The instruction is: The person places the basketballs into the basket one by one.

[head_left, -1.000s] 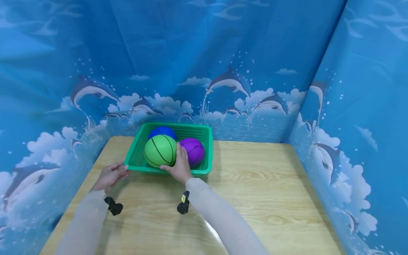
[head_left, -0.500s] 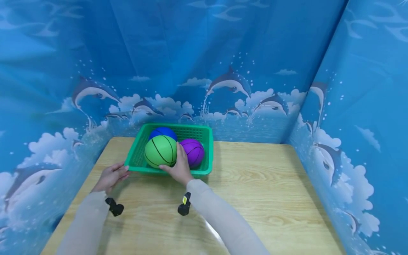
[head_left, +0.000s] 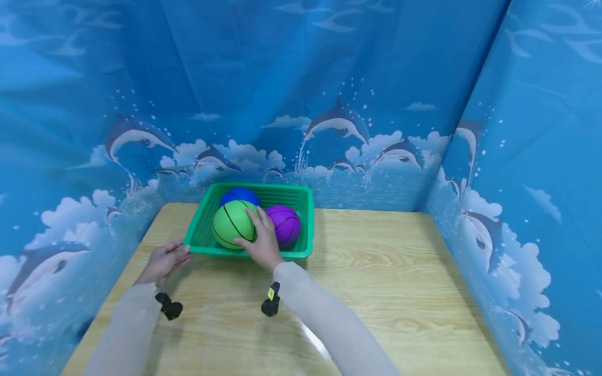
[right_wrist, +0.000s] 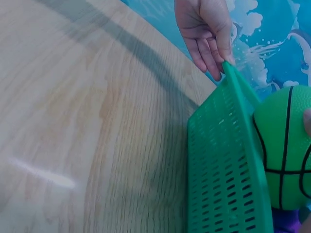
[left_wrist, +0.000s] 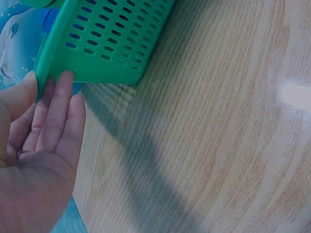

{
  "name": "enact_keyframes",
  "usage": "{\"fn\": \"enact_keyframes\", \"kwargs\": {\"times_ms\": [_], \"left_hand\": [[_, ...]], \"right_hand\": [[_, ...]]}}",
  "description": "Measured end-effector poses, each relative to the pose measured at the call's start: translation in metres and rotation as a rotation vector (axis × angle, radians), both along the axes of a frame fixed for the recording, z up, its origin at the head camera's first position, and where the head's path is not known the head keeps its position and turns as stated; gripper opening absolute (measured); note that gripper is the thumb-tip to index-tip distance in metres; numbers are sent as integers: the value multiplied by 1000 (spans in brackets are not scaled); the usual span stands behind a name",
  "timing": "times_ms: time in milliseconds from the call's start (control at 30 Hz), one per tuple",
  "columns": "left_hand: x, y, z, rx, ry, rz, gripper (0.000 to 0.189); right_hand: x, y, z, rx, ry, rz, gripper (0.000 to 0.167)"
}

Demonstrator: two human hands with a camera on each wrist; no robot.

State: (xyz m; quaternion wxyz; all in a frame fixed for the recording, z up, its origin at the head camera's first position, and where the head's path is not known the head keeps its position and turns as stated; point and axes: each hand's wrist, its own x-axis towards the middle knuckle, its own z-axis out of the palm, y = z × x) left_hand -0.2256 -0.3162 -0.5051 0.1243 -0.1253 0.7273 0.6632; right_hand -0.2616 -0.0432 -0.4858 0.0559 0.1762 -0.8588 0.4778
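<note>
A green toy basketball (head_left: 229, 225) with black lines sits in the front left part of a green plastic basket (head_left: 309, 222). My right hand (head_left: 264, 245) grips this ball from its right side, thumb low on the front and fingers over its upper right. A blue ball (head_left: 240, 195) is partly hidden behind the green one, and a purple ball (head_left: 286, 225) lies to the right, beside my fingers. At the basket's front left corner, my left hand (head_left: 164, 261) pinches the rim between thumb and fingers, the other fingers lying under it in the left wrist view.
The basket stands at the back left of a wooden table (head_left: 376, 271), close to a blue curtain (head_left: 282, 68) printed with dolphins. Another curtain side (head_left: 531, 183) runs along the right edge. Both wrists wear small black cameras.
My right fingers have slid left and up over the green ball, covering more of its upper right side. The left hand, basket and balls look nearly unmoved.
</note>
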Motion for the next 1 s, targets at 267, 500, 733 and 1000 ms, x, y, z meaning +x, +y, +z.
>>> {"fn": "enact_keyframes", "kwargs": {"times_ms": [267, 500, 733, 1000], "left_hand": [[-2, -1, -2, -6, 12, -11, 69], [-7, 1, -3, -15, 7, -5, 68], [-9, 6, 1, -75, 12, -33, 63], [1, -11, 31, -512, 55, -246, 60]], "right_hand": [[-5, 6, -2, -27, -39, 50, 80], [-5, 12, -2, -11, -62, 68, 83], [-9, 35, -2, 16, -43, 77, 82], [-20, 102, 20, -22, -110, 145, 50]]}}
